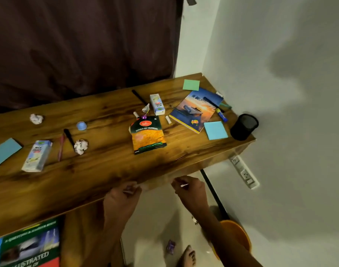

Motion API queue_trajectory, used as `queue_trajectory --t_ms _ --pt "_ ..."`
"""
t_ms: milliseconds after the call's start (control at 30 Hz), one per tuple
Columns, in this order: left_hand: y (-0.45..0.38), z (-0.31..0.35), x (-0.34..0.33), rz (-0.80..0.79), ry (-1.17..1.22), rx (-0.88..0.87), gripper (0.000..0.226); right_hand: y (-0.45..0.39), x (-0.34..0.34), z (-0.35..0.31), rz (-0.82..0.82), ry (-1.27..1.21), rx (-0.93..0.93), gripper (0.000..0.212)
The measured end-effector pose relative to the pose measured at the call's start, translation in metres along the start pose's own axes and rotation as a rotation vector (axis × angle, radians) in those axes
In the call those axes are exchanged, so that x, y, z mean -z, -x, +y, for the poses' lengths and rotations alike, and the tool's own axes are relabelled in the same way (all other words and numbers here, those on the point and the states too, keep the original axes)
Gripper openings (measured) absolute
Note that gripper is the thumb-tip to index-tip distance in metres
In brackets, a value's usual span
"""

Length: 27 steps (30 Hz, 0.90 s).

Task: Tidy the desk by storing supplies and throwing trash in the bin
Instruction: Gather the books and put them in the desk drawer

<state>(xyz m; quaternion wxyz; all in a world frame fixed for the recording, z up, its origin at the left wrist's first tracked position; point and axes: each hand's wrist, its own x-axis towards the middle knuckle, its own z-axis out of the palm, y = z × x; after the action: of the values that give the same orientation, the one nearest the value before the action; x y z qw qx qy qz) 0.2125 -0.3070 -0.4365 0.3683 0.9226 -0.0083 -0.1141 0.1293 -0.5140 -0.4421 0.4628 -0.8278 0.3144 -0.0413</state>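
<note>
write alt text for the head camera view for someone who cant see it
Two hands hover at the near edge of a cluttered wooden desk holding a snack packet, milk cartons, crumpled paper, sticky notes and a black pen cup.

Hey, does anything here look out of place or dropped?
Yes: a small purple wrapper lies on the floor beside a bare foot, off the desk. Two crumpled paper balls still litter the desk.

Both hands, left [124, 193] & right [188, 186], pinch sth small at desk [110, 170] front edge. Snack packet [147, 136] mid-desk; orange bin [235, 236] on floor.
</note>
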Motion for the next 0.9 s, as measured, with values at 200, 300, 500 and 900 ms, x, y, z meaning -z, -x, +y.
queue_trajectory --t_ms 200,300,500,900 --pt "-0.028 0.068 -0.033 0.038 0.089 -0.034 0.016 -0.059 0.057 0.01 0.073 -0.125 -0.004 0.043" --pt "-0.053 0.091 -0.045 -0.002 0.079 -0.065 0.017 -0.089 0.066 0.011 0.106 -0.207 -0.016 0.047" --pt "-0.122 0.153 -0.08 -0.057 0.094 -0.186 0.015 -0.156 0.09 0.0 0.163 -0.302 -0.124 0.057" --pt "-0.317 0.25 -0.178 -0.291 -0.147 -0.502 0.018 -0.304 0.108 -0.012 0.295 -0.117 -0.246 0.037"
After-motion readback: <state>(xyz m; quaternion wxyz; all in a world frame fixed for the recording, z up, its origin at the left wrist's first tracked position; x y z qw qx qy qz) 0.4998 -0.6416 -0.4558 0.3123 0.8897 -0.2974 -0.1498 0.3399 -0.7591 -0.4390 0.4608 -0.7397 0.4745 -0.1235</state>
